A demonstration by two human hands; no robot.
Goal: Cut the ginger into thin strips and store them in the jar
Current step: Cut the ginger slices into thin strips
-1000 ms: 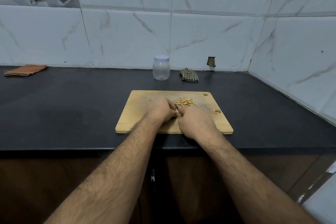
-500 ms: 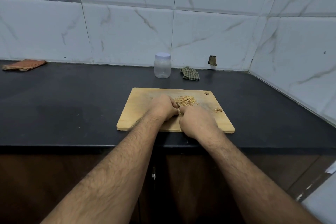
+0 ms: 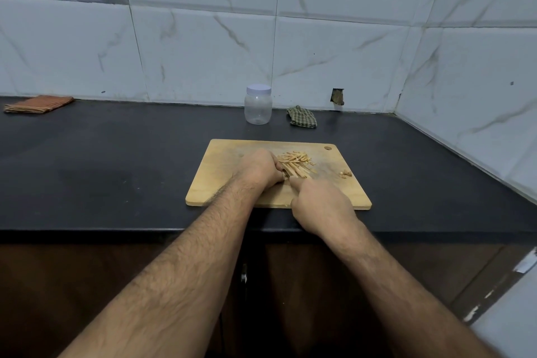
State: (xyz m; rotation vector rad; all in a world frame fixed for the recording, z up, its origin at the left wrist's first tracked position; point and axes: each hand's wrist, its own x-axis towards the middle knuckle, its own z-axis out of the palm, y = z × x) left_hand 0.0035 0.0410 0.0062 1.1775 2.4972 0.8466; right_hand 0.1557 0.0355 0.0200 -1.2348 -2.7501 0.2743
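Cutting board (image 3: 220, 183) sits at the front of the dark counter (image 3: 116, 168), at 12 o'clock from the viewer. Left hand (image 3: 258, 168) rests on the board, fingers curled down over the near end of the ginger; what it holds is hidden under the knuckles, so the grip is judged, not seen. Right hand (image 3: 319, 203), at 5 o'clock of the left, is closed in a fist with the forefinger pointing toward the pile; it looks like a knife grip, but no blade or handle can be made out, so I cannot tell what it holds. Ginger strips (image 3: 296, 164) lie in a loose heap at 2 o'clock of the left hand, touching its fingertips. A few small offcuts (image 3: 345, 174) sit apart at 3 o'clock of the heap. Jar (image 3: 258, 109) stands at 12 o'clock of the board, by the wall, lid on, apparently empty. Checked cloth (image 3: 302, 117) just beside it at 3 o'clock. Judgement: cutting well advanced, possibly near its end; transfer to jar not begun, lid still to be removed.
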